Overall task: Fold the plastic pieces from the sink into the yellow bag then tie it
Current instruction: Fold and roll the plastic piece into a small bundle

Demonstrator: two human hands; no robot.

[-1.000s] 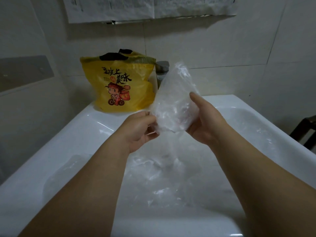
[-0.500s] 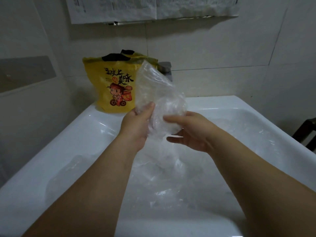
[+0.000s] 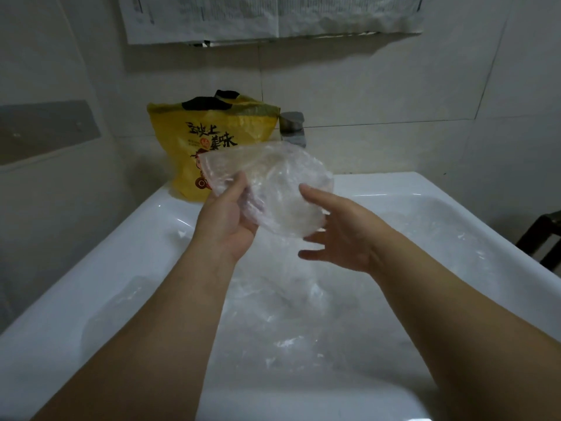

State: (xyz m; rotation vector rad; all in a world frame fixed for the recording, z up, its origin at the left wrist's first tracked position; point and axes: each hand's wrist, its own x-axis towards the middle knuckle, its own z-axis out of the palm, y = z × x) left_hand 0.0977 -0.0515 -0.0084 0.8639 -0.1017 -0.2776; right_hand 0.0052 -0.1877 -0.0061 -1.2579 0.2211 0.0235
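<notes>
Plastic (image 3: pixel 273 189) hovers flattened above the sink (image 3: pixel 158 214), near the bag (image 3: pixel 212 129), because your left hand (image 3: pixel 226 220) pinches one edge under its thumb while your right hand (image 3: pixel 337 235), open and spread, steadies the other side, probably ready for the next fold.

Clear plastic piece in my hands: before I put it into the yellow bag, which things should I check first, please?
1. Left hand grips the clear plastic piece: ok, thumb on top.
2. Right hand free to help: ok, open, thumb touching the piece.
3. Piece folded compactly: not ok, it looks loose and crumpled.
4. Yellow bag upright on the sink rim: ok.
5. Bag mouth open: cannot tell.
6. Sink emptied: not ok, more plastic lies in the basin.
</notes>
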